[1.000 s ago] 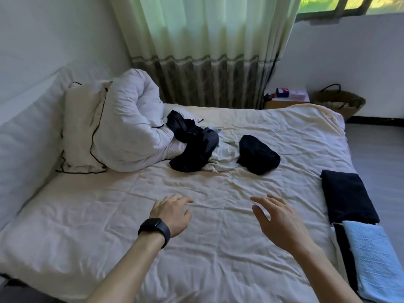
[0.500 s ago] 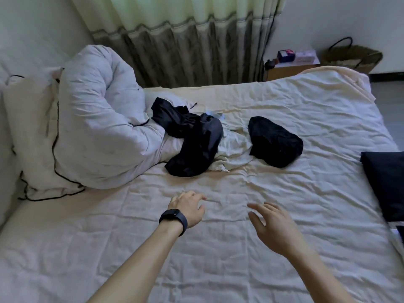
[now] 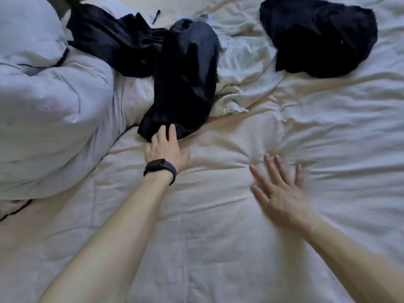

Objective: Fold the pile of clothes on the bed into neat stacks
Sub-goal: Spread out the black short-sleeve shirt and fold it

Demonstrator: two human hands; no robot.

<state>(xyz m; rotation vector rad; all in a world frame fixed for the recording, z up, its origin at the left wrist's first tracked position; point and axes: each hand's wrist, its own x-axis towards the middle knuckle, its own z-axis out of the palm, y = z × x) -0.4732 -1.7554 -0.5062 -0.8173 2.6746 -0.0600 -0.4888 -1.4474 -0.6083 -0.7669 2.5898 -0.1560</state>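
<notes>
While the left hand (image 3: 165, 149) is stretched out ahead, its fingertips (image 3: 172, 133) are touching the near end of a long black garment (image 3: 181, 79). The fingers are fairly straight and not pinching any cloth. That garment runs straight away from the left hand, with its far end draped over a rumpled white duvet (image 3: 43, 106), which sits just left of that hand. There's a black watch (image 3: 160, 169) on the left wrist.

The right hand (image 3: 282, 189) is nearer the body, fingers fanned wide, palm down over the bed sheet (image 3: 218, 237). It's blurry, so I honestly can't tell if it's pressing on the sheet or just above it. It's holding nothing.

Well beyond the right hand there's a second black bundle (image 3: 317, 36), nowhere near either hand. A crumpled pale garment (image 3: 244, 68) lies between the two black pieces, ahead of the gap between the hands.
</notes>
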